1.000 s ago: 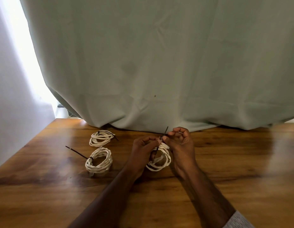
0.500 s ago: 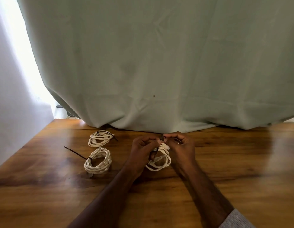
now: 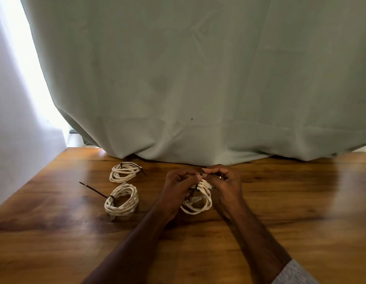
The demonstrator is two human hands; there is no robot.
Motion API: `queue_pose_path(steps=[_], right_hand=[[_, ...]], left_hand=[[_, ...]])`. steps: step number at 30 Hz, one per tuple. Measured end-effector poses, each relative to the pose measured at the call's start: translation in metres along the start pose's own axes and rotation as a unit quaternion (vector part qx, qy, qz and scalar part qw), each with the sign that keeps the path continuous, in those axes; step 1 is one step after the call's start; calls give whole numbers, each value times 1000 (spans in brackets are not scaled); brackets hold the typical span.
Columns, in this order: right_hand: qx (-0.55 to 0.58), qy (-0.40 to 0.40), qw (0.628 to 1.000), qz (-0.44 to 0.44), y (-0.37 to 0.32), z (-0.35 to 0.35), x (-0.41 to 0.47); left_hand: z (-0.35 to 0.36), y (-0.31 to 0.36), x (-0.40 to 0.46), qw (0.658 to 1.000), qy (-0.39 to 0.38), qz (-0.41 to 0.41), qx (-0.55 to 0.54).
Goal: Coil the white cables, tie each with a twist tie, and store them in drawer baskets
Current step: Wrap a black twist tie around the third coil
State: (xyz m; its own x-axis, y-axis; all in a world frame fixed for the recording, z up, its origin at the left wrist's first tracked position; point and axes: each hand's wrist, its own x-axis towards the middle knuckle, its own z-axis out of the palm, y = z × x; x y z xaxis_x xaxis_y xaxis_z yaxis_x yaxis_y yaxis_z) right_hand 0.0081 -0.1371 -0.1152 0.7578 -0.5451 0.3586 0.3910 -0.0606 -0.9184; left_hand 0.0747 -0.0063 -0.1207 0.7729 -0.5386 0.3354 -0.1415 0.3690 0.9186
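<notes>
Three coils of white cable were in view on the glossy brown wooden desk (image 3: 280, 212), which filled the lower half of the frame. Two of them lay left of centre, apart from the hands. The far coil of white cable (image 3: 124, 171) lay flat near the curtain hem, bound by one thin black tie (image 3: 135, 166) whose loose tail pointed to the right. The near coil of white cable (image 3: 121, 200) sat just below it in the frame, close beside it but not touching, bound by a second black tie (image 3: 96, 190) whose long straight tail stuck out toward the upper left.

The third coil of white cable (image 3: 199, 200) was at the centre of the frame, between the two hands, its lower loops resting on or just above the desk; which one could not be told. A third black tie (image 3: 197, 186) wrapped its top strands. The left hand (image 3: 179, 187) had its grip curled round the upper part of this coil, thumb and forefinger pinched at the tie. The right hand (image 3: 224, 181) had its grip pinched on the tie's short upright end at the top of the coil, the other fingers curled in; a ring showed on one finger.

One pale green cloth curtain (image 3: 198, 78) hung across the whole upper frame, its hem bunched on the desk's far edge. A white wall (image 3: 18, 140) stood at the left, with bright daylight along the curtain's edge. A grey sleeve cuff (image 3: 294, 273) showed at the lower right.
</notes>
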Motion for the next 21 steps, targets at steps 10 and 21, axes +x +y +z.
queue_pose_path(steps=[10,21], right_hand=[[5,-15,1000,-12,-2,3,-1],[-99,-54,991,-70,-7,-2,0]], left_hand=[[-1,-1,2,1000,-3,-18,25],[-3,-2,3,998,34,-55,20]])
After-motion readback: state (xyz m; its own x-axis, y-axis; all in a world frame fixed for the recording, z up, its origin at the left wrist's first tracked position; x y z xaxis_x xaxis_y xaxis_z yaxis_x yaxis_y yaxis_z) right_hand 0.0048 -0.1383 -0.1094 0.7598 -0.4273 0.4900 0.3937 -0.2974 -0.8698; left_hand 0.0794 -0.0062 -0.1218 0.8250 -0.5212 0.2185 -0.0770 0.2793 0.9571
